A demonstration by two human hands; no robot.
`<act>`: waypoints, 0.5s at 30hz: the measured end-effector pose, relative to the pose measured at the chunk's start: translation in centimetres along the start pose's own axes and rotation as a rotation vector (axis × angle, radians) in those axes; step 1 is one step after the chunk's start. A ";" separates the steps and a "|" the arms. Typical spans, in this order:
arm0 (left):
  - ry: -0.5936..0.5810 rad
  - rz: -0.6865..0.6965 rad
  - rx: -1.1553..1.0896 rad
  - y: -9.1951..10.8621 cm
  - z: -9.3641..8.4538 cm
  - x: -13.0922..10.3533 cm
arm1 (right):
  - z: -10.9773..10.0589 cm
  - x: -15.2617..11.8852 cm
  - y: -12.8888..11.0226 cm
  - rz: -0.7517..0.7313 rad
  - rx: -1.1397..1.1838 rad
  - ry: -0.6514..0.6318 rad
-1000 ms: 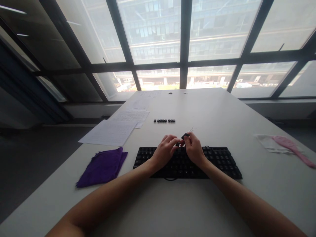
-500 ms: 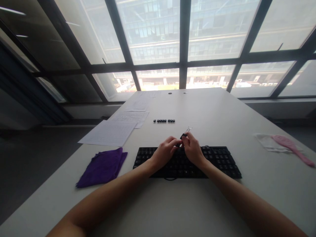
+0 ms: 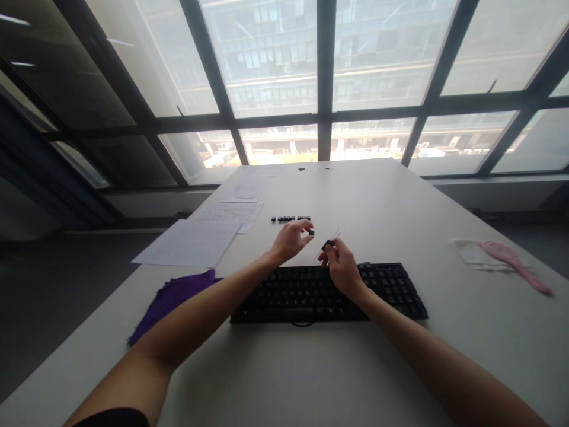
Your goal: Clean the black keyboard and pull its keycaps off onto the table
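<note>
left hand [image 3: 291, 238]: my fingertips pinch a keycap [image 3: 311, 233], near the keycap row [image 3: 291, 219]
right hand [image 3: 340, 267]: my fingers grip the wire puller [image 3: 329, 242], above the keyboard [image 3: 329, 292]

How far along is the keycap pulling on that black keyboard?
Done: a short row of keycaps lies on the table beyond the keyboard. In hand: the left hand pinches one more keycap near that row; the right hand grips a wire keycap puller above the keyboard. Left: most keys look seated, so it is early. The purple cloth lies untouched.
</note>
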State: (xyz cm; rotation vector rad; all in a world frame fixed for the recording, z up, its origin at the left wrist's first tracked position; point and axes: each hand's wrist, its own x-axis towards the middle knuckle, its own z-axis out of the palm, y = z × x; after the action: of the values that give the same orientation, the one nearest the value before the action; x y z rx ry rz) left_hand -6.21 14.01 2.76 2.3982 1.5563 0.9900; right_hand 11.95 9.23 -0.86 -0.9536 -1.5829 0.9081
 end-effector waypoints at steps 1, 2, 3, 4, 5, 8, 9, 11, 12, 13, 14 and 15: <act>-0.030 -0.009 0.058 -0.9 0.6 1.2 | 0.0 0.0 0.0 0.000 -0.002 0.000; -0.058 -0.020 0.102 -1.7 1.3 2.3 | 0.0 0.0 0.0 0.000 -0.006 0.000; -0.076 -0.024 0.116 -2.4 2.1 3.2 | 0.0 0.0 0.0 0.001 -0.012 -0.002; -0.090 -0.025 0.127 -3.0 2.8 4.0 | 0.0 0.0 0.0 0.003 -0.019 -0.006; -0.098 -0.025 0.133 -3.6 3.5 4.6 | 0.0 0.1 0.0 0.006 -0.026 -0.009; -0.097 -0.021 0.152 -4.9 4.8 5.9 | 0.1 0.1 0.0 0.010 -0.032 -0.017; -0.090 -0.021 0.161 -5.2 5.0 6.2 | 0.1 0.1 0.0 0.009 -0.029 -0.020; -0.069 -0.027 0.181 -6.0 5.2 6.8 | 0.0 0.2 0.1 0.008 -0.022 -0.029; -0.057 -0.031 0.191 -6.3 5.2 7.1 | 0.0 0.2 0.1 0.008 -0.021 -0.034; -0.047 -0.037 0.200 -6.6 5.3 7.3 | 0.0 0.2 0.1 0.009 -0.021 -0.038; -0.038 -0.042 0.208 -6.9 5.3 7.6 | 0.0 0.2 0.1 0.010 -0.021 -0.041; -0.031 -0.048 0.215 -7.1 5.3 7.8 | 0.0 0.2 0.1 0.011 -0.023 -0.044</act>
State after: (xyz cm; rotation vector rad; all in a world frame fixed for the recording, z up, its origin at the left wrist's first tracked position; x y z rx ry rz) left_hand -6.64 25.27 -0.90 2.4859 1.7826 0.8101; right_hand 11.90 9.47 -0.86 -0.9653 -1.6293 0.9263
